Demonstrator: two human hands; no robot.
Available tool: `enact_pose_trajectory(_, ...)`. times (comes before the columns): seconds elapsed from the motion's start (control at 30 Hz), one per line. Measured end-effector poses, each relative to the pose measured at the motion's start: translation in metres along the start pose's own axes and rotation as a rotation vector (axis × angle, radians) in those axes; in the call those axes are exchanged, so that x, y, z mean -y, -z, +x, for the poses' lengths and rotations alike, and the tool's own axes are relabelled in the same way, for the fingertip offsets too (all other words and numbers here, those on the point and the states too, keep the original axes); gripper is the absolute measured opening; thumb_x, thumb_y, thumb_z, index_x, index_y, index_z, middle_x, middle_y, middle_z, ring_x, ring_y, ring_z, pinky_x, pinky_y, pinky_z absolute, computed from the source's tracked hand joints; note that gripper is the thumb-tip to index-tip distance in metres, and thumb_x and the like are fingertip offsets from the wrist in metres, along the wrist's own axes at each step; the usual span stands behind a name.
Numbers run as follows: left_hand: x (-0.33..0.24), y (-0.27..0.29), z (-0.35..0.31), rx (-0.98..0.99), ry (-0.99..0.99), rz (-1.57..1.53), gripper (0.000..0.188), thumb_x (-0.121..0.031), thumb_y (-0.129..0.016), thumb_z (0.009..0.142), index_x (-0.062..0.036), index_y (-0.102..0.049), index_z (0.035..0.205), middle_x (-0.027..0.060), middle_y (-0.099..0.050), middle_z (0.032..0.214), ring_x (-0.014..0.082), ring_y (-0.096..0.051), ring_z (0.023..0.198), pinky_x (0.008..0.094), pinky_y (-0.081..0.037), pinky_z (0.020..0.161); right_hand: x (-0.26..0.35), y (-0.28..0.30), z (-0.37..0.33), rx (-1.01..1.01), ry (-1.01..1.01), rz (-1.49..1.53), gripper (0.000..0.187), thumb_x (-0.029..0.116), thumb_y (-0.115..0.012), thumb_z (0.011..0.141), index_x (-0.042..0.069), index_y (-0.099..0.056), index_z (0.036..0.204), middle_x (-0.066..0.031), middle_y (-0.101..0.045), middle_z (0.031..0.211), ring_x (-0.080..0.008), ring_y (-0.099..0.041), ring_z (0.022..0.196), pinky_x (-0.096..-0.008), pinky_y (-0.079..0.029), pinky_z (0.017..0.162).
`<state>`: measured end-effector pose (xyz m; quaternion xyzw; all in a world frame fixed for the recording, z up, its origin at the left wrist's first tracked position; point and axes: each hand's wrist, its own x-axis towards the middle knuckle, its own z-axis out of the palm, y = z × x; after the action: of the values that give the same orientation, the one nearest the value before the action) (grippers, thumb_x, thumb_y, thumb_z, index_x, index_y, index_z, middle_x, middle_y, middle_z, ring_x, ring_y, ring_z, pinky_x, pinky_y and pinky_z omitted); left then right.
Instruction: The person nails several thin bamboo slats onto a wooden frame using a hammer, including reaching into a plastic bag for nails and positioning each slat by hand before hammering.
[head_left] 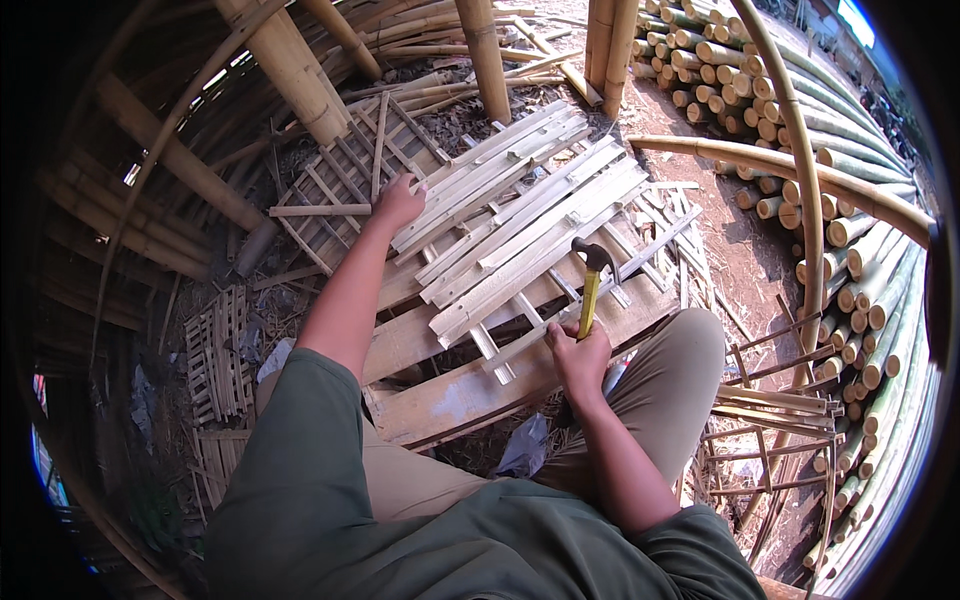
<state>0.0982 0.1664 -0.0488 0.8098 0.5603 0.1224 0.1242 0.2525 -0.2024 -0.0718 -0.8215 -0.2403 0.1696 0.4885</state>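
Right hand (580,355) clenched round a yellow-handled hammer (590,285) — head up, over the wooden planks' (450,395) near edge. Left hand (398,203) pressed w/ fingers on the bamboo slats (520,225) at their far-left corner — slats lie across the planks.

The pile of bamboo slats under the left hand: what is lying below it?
The bamboo slats rest on wide wooden planks and a slat lattice. The left hand presses their edge. The ground beneath the middle of the pile is covered.

head-worn fisheye, looking steeply down, close over lap
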Motion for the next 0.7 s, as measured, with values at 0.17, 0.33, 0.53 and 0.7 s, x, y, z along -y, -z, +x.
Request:
enact_pose_trajectory(0.17,-0.007,-0.026,0.04,0.172,0.099,-0.036,0.054,-0.045,-0.05,0.091,-0.01,-0.055,0.132,0.0122,-0.045,0.144,0.0343,-0.039,0.134,0.0607,-0.021,0.111,0.001,0.004,0.003,0.001,-0.08,0.116,0.033,0.023,-0.08,0.075,-0.002,-0.059,0.078,-0.0161,-0.063,0.066,-0.0244,-0.062,0.06,-0.0368,-0.049,0.062)
enact_pose_trajectory(0.33,0.021,-0.05,0.072,0.179,0.297,-0.108,0.061,-0.051,-0.044,0.092,-0.0049,-0.058,0.13,0.0169,-0.04,0.149,0.0349,-0.014,0.146,0.0607,-0.005,0.114,-0.005,-0.007,0.004,-0.035,0.064,-0.024,0.032,0.019,-0.081,0.076,-0.001,-0.056,0.08,-0.0104,-0.063,0.065,-0.0158,-0.059,0.058,-0.0305,-0.048,0.058)
enact_pose_trajectory(0.53,0.023,-0.039,0.085,0.242,0.261,-0.121,0.066,-0.053,-0.044,0.09,-0.0031,-0.056,0.131,0.0218,-0.038,0.149,0.0312,-0.003,0.148,0.0592,-0.002,0.114,0.011,-0.002,0.002,0.051,-0.093,0.042,0.032,0.021,-0.081,0.074,0.0,-0.057,0.08,-0.0183,-0.063,0.071,-0.0306,-0.062,0.064,-0.0389,-0.049,0.064)
enact_pose_trajectory(0.7,0.015,-0.025,0.079,0.357,0.498,-0.862,0.051,-0.04,-0.056,0.084,0.0013,-0.059,0.113,0.0206,-0.062,0.113,0.0315,-0.062,0.096,0.0425,-0.049,0.086,0.012,0.0,0.002,0.062,-0.062,0.02,0.031,0.018,-0.081,0.074,0.001,-0.056,0.082,-0.0175,-0.063,0.072,-0.0303,-0.062,0.066,-0.0392,-0.049,0.066)
